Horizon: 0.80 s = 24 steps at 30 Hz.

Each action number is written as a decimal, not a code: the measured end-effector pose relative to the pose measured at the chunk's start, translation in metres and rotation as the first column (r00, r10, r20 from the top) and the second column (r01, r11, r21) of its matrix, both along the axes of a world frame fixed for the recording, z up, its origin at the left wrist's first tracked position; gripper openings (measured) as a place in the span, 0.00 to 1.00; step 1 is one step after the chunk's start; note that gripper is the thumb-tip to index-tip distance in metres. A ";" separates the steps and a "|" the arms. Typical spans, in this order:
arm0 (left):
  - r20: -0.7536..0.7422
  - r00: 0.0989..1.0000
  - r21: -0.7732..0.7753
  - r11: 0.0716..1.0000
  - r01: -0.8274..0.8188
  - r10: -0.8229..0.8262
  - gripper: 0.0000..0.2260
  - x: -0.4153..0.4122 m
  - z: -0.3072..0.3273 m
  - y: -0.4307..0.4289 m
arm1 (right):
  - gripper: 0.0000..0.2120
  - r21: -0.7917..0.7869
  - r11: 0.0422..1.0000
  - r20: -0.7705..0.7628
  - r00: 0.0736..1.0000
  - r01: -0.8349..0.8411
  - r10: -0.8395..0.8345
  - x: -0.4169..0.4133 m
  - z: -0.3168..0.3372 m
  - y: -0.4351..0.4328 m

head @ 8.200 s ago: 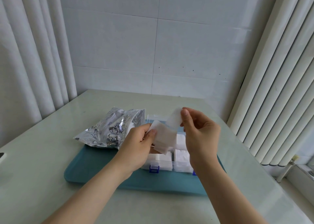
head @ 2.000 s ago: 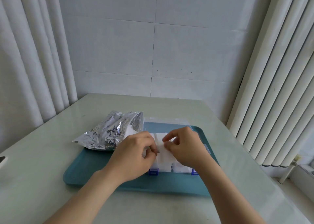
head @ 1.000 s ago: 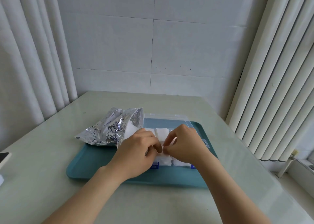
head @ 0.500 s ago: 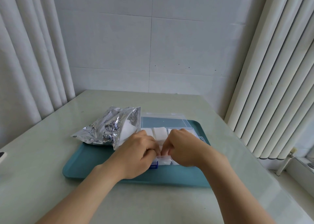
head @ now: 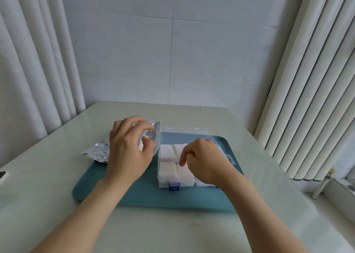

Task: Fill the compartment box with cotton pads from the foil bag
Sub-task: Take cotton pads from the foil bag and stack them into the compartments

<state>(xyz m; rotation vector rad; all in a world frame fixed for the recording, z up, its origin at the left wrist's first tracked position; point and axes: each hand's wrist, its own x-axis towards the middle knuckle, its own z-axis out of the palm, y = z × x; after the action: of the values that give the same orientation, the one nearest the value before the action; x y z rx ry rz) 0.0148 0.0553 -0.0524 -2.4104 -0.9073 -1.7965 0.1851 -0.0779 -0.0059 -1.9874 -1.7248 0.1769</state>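
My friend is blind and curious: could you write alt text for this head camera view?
A person's right hand presses down on white cotton pads in a clear compartment box on a teal tray, while the left hand reaches the open mouth of a silver foil bag beside it.

Holds the left hand (head: pixel 128 149) forward, fingers spread and bent, thumb beneath; curls the right hand (head: pixel 203 162) knuckles-up, index fingertip pointing down.

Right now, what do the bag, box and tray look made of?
Foil bag: metallised film, glossy; crinkles with mirror glints. Compartment box: clear rigid plastic, probably; tray shows through its lid. Tray: likely plastic, smooth teal, rounded rim; can't confirm.
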 end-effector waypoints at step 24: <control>-0.027 0.999 -0.644 0.763 -0.052 0.046 0.15 -0.017 -0.022 0.045 | 0.12 0.008 1.000 -0.013 1.000 0.015 -0.015 -0.059 -0.014 0.132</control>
<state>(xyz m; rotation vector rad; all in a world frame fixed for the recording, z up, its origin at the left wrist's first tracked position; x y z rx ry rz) -0.0018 0.1004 -0.0741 -2.6889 -1.8314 -1.6317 0.1266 0.0538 -0.0198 -1.9888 -1.6992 0.1770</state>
